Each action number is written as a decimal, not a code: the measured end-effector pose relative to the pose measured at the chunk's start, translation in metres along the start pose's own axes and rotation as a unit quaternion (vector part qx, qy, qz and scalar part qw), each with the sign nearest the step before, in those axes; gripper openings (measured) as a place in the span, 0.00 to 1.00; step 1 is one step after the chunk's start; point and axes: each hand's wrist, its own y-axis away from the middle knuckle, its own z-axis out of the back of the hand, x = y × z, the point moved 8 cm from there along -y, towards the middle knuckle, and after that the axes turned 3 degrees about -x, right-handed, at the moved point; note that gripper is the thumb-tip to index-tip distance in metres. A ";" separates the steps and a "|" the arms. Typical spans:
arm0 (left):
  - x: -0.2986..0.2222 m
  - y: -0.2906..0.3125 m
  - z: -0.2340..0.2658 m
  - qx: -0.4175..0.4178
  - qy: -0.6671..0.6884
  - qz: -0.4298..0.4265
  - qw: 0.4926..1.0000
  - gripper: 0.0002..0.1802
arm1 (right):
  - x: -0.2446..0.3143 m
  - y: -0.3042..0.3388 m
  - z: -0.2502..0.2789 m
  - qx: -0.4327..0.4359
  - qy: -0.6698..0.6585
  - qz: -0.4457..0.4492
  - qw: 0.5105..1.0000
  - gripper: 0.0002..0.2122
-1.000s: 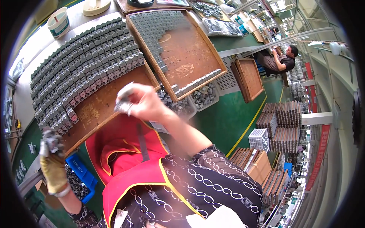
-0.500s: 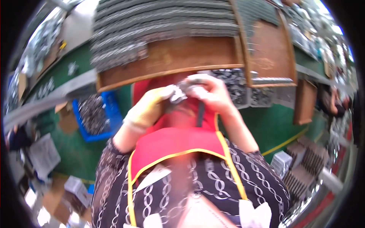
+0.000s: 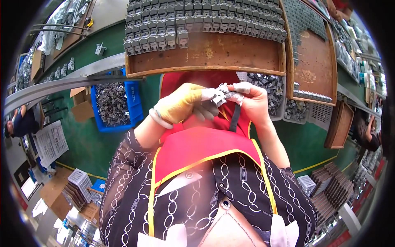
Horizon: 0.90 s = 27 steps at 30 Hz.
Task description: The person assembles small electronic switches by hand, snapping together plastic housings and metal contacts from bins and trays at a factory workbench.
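Between my two hands, in front of the red apron (image 3: 201, 144), is a small silvery metal bracket-like part (image 3: 220, 94). My left hand (image 3: 185, 103), in a yellow and white glove, pinches it from the left with its fingertips. White tape wraps the thumb and a finger of my right hand (image 3: 254, 101), which closes on the part's right side. Just beyond the hands is a shallow wooden tray (image 3: 210, 71). Rows of similar grey metal parts (image 3: 205, 20) fill its far portion, and bare wood shows along its near side.
A blue bin (image 3: 133, 103) of loose metal parts stands at left. Grey bins (image 3: 277, 113) of parts sit beyond my right hand. A second wooden tray (image 3: 308, 78) lies at right. A metal rail (image 3: 82, 82) crosses the left side. Other people are at both edges.
My view has shifted, so the tray and hands appear farther right. Both hands still hold the metal part, which now shows more clearly between the fingertips.
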 end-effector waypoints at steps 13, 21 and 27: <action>0.005 0.016 0.009 0.045 -0.043 -0.019 0.998 0.24 | 0.020 0.009 -0.039 0.136 0.178 0.082 0.971 0.24; -0.012 0.014 0.034 -0.063 -0.016 -0.078 0.995 0.17 | 0.024 -0.009 -0.061 0.124 0.173 0.083 0.974 0.27; -0.079 0.056 0.046 -0.316 -0.226 -0.349 0.853 0.22 | 0.039 -0.062 -0.050 -0.007 0.034 0.140 0.990 0.22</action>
